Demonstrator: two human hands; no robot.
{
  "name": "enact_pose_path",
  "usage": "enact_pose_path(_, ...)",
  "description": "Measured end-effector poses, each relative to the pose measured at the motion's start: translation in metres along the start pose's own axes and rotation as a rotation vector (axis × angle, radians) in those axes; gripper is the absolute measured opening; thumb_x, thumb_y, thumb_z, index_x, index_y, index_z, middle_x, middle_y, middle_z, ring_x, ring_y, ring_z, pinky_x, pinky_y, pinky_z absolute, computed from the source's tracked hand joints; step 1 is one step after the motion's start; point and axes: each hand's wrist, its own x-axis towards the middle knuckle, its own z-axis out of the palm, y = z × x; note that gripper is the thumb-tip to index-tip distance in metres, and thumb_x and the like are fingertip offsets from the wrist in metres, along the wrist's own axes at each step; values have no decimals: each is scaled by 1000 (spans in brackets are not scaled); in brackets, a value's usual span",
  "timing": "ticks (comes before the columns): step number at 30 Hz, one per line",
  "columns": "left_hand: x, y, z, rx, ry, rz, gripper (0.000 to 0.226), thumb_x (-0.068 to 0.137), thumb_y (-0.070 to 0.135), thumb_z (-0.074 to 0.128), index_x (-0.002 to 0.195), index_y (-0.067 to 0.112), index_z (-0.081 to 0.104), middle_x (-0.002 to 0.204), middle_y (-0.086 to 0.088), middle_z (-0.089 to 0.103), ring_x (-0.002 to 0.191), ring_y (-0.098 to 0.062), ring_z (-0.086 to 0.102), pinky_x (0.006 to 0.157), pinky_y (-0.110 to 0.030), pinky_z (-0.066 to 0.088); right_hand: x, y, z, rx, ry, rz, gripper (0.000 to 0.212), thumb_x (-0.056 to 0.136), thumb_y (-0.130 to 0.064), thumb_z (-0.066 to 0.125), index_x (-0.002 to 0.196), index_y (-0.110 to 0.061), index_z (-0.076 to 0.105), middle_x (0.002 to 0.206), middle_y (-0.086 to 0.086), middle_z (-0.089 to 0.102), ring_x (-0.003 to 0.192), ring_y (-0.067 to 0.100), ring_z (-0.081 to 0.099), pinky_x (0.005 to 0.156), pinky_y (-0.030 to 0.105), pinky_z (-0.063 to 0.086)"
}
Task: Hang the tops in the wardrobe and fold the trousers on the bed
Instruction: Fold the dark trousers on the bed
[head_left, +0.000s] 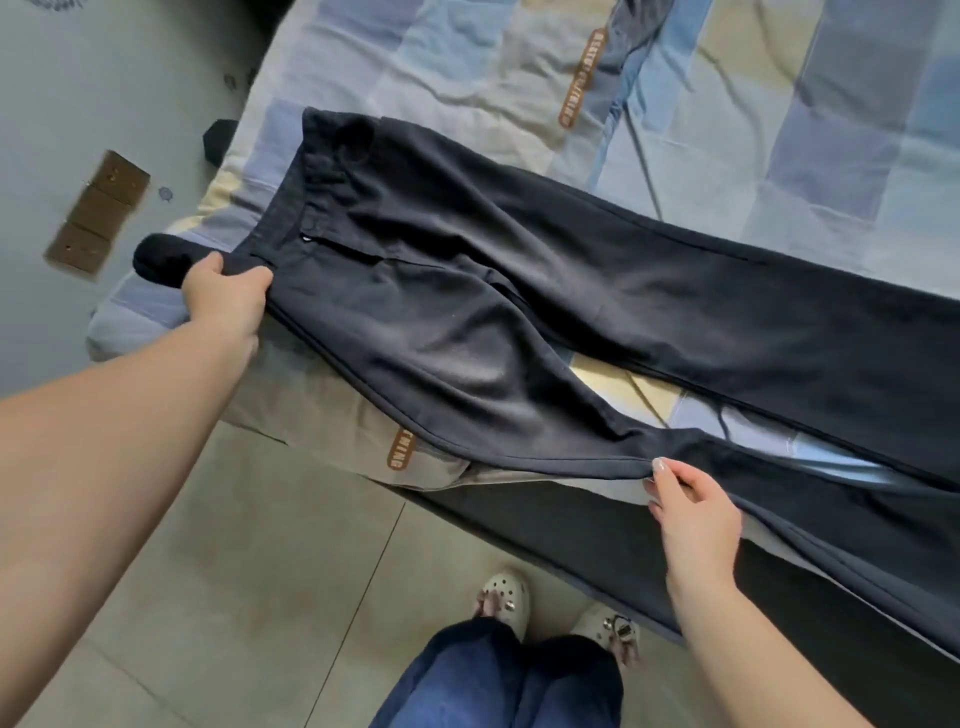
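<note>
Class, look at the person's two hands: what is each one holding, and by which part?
Both hold the dark trousers: the left hand grips the waistband's near corner, the right hand pinches the near leg's outer edge.

A home bedroom: checked bedsheet (779, 156) (rumpled), tiled floor (260, 571).

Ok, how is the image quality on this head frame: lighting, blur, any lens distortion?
Head view: soft, even daylight with no hard glare; the dark trousers keep only faint fold detail. Wide-angle bending shows in the tilted floor tiles and the stretched left forearm. Left hand and right hand look reasonably sharp; the checked bedsheet is slightly soft.
</note>
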Motion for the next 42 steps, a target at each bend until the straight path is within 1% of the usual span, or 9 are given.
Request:
enact_pose_path(3,16,32,15,-16,-25,58,35,76,13,58,109,1,58,101,-3,57,89,-15,50,69,-19,46,21,-19,-9,-343,-156,-84,15,84,-40,67,97,-32,68,73,-14,71,77,4,69,81,36,56)
enact_pose_path(8,31,53,54,-31,-78,52,22,73,10,56,64,25,43,67,9,47,66,-13,46,60,-22,41,44,-38,-19,-940,-239,-218,14,84,-44,65,77,-32,65,60,-18,66,58,3,62,57,27,48)
enact_pose_path(15,75,68,102,-54,-182,-16,26,80,11,62,103,22,63,104,-3,64,83,-17,62,85,-40,57,101,-79,2,-181,135,-36,14,89,-26,64,79,-17,64,77,2,71,77,14,70,76,33,58)
enact_pose_path(20,113,91,157,-84,-234,-23,72,86,13,65,148,14,28,147,-2,38,92,-11,54,74,-22,53,166,-136,24,-7,278,-70,11,90,-25,64,80,-20,62,80,1,69,75,6,68,61,15,56)
enact_pose_path(23,134,104,189,-95,-271,-15,59,85,12,64,140,11,42,126,-4,53,74,-8,55,78,-31,57,211,-160,39,-24,312,-93,14,91,-27,62,78,-23,59,85,3,68,77,7,67,68,22,56)
enact_pose_path(26,146,120,213,-150,-277,59,13,81,7,61,81,18,53,81,-1,56,66,-13,54,80,-42,56,242,-176,46,-7,306,-112,16,94,-28,57,78,-24,56,98,8,66,78,7,64,72,23,50)
enact_pose_path(30,168,133,243,-197,-471,52,60,87,12,64,140,9,38,129,-9,53,100,-17,62,77,-29,58,272,-179,64,-26,306,-70,7,96,-19,53,98,-17,59,110,8,65,88,10,64,89,32,51)
enact_pose_path(34,181,113,235,-96,-545,65,78,90,18,63,152,17,15,152,-5,30,119,-14,52,78,-22,52,253,-173,99,-134,191,-84,57,92,-12,59,144,-15,36,130,3,54,109,16,54,91,34,45)
enact_pose_path(42,148,5,135,-243,-217,-160,22,93,15,58,114,8,60,89,3,62,76,-2,62,64,-15,53,125,-118,188,166,-22,172,12,97,-21,53,92,-14,62,96,7,66,70,2,68,64,16,56)
